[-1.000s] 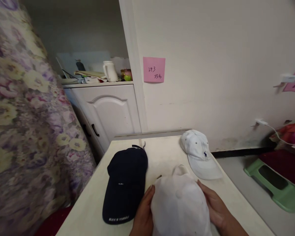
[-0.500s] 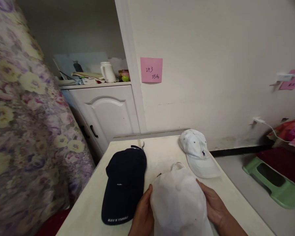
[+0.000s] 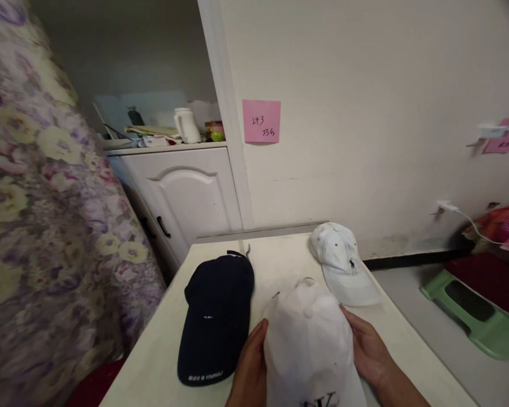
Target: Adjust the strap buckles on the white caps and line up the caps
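Observation:
Between my hands is a white baseball cap (image 3: pixel 311 339), crown up, with dark lettering on its front at the bottom edge of the view. My left hand (image 3: pixel 251 362) grips its left side and my right hand (image 3: pixel 368 347) its right side; the fingertips are partly hidden by the cap. Left of it lies a navy baseball cap (image 3: pixel 220 299) with its brim toward me and small white writing along the brim edge. A second, paler white cap (image 3: pixel 338 257) with a small dark emblem rests at the table's far right corner, brim angled to the front right.
The caps are on a cream table (image 3: pixel 152 350) against the wall. A pink note (image 3: pixel 262 121) sticks to that wall. At left hang a floral curtain (image 3: pixel 59 198) and a cabinet (image 3: pixel 190 195) bearing a white jug (image 3: pixel 187 125). A green stool (image 3: pixel 475 316) stands on the right.
The held white cap has tilted so that the dark lettering on its front now shows. Both hands stay on its sides. The other two caps lie where they were.

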`<state>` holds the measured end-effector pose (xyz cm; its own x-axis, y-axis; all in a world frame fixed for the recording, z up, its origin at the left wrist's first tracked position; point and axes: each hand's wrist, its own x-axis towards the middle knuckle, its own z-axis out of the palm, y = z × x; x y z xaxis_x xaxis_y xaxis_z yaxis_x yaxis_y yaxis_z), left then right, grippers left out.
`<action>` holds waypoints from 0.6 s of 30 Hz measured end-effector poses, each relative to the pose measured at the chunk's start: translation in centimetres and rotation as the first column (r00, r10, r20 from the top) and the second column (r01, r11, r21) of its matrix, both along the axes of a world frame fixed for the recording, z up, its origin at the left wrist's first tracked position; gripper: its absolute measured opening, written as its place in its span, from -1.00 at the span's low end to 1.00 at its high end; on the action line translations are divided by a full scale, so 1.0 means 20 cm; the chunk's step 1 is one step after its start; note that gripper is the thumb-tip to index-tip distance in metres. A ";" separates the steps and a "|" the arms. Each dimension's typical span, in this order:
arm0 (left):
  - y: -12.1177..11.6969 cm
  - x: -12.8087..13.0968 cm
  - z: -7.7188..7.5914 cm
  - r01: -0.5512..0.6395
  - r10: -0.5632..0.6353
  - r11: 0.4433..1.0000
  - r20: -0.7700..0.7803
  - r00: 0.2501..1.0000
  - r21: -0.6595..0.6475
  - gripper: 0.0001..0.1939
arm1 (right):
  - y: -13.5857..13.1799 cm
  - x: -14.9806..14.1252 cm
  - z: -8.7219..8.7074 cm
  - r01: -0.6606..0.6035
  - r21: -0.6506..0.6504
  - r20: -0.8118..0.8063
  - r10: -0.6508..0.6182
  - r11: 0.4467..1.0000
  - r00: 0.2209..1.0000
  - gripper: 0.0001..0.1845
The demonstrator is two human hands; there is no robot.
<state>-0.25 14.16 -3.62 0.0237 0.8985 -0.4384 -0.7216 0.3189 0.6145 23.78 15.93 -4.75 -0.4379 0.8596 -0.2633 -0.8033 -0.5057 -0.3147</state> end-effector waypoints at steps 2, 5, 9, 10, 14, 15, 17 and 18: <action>-0.02 -0.01 -0.01 -0.026 0.026 1.000 -0.004 1.000 0.001 -0.72 | 0.00 0.00 0.00 -0.001 0.005 0.009 0.000 1.000 1.000 -0.73; -0.05 -0.02 -0.01 -0.043 0.043 0.999 -0.002 0.999 0.002 -0.67 | 0.00 0.00 -0.02 -0.006 0.012 0.027 0.006 1.000 1.000 -0.72; -0.06 -0.03 0.01 -0.046 0.046 0.998 -0.011 0.999 0.042 -0.57 | 0.00 0.00 -0.04 -0.014 0.022 0.058 0.013 1.000 0.998 -0.73; -0.07 -0.03 0.02 -0.048 0.048 0.998 -0.013 0.999 0.048 -0.55 | 0.00 0.00 -0.04 -0.014 0.025 0.064 0.012 1.000 0.998 -0.73; -0.07 -0.03 0.05 -0.053 0.053 0.998 -0.009 0.999 0.043 -0.55 | 0.00 -0.01 -0.03 -0.006 0.035 0.070 0.003 0.999 0.998 -0.74; -0.07 -0.03 0.06 -0.051 0.052 0.998 -0.007 0.999 0.041 -0.56 | 0.00 -0.01 -0.03 -0.006 0.038 0.067 0.003 0.999 0.998 -0.74; -0.06 -0.03 0.07 -0.056 0.056 0.998 -0.009 0.998 0.038 -0.59 | 0.00 -0.01 -0.02 -0.006 0.043 0.062 0.004 0.999 0.998 -0.75; -0.06 -0.02 0.07 -0.063 0.063 0.997 -0.014 0.998 0.044 -0.60 | 0.00 -0.01 -0.02 -0.008 0.044 0.060 0.006 0.999 0.998 -0.74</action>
